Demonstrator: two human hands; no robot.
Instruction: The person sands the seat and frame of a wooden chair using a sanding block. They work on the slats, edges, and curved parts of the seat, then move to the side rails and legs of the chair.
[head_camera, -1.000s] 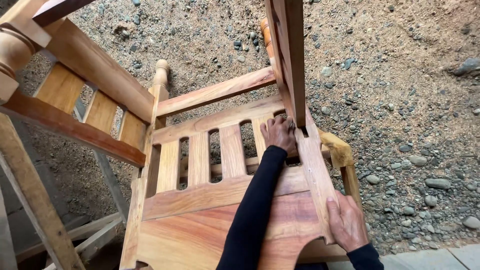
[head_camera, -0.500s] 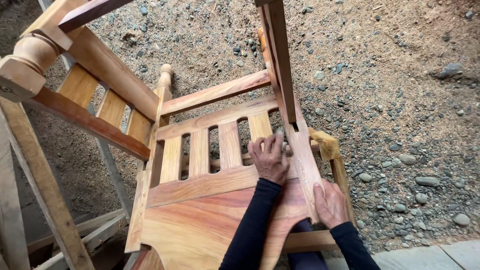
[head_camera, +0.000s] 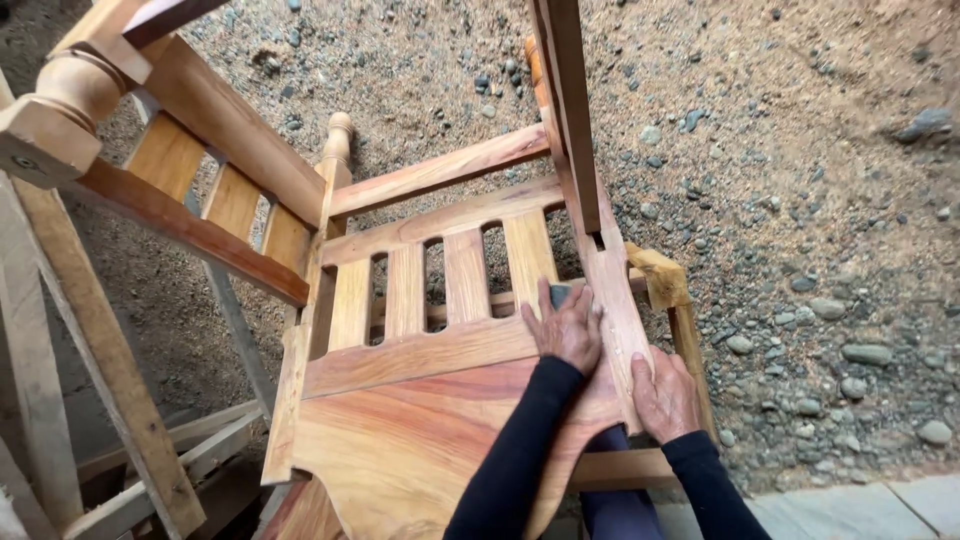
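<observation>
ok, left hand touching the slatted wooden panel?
Touching. The head view shows the left hand pressed flat on the slatted wooden panel, a small dark pad under its fingertips; no gap visible.

Unfinished wooden chair frame (head_camera: 420, 400) lying tilted under my hands, reddish grain on the broad panel, slatted section above, small dark sanding pad (head_camera: 560, 294) against one slat
</observation>
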